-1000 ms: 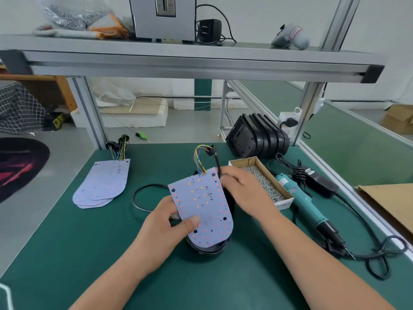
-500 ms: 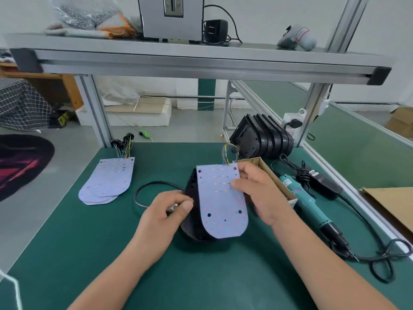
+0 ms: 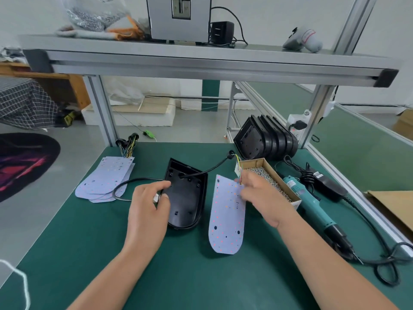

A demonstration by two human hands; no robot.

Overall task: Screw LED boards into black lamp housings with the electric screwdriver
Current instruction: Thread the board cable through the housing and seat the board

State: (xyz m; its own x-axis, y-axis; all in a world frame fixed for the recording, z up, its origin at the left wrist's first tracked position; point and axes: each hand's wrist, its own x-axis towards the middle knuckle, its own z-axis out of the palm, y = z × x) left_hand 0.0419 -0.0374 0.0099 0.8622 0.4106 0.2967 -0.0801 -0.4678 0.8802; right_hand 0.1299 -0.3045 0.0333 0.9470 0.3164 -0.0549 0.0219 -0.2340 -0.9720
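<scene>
A black lamp housing [image 3: 186, 199] lies open side up in the middle of the green table [image 3: 201, 276]. My left hand [image 3: 148, 209] grips its left rim, fingers curled over the edge. To its right, a pale lilac LED board [image 3: 226, 224] dotted with LEDs is tilted off the housing, and my right hand [image 3: 260, 195] pinches its upper right edge near the coloured wires. A black cable [image 3: 212, 168] runs from the board's wires through the housing. The teal electric screwdriver [image 3: 306, 203] lies on the table right of my right hand.
A cardboard box of screws [image 3: 267, 177] sits behind my right hand. A row of black housings [image 3: 266, 140] leans at the back right. A stack of LED boards [image 3: 107, 180] with wires lies at the left. A power adapter [image 3: 324, 181] and cord trail along the right edge.
The LED board has swung off the housing to the right in my right hand, exposing the housing's inside. My left hand moved from the board to the housing's left rim.
</scene>
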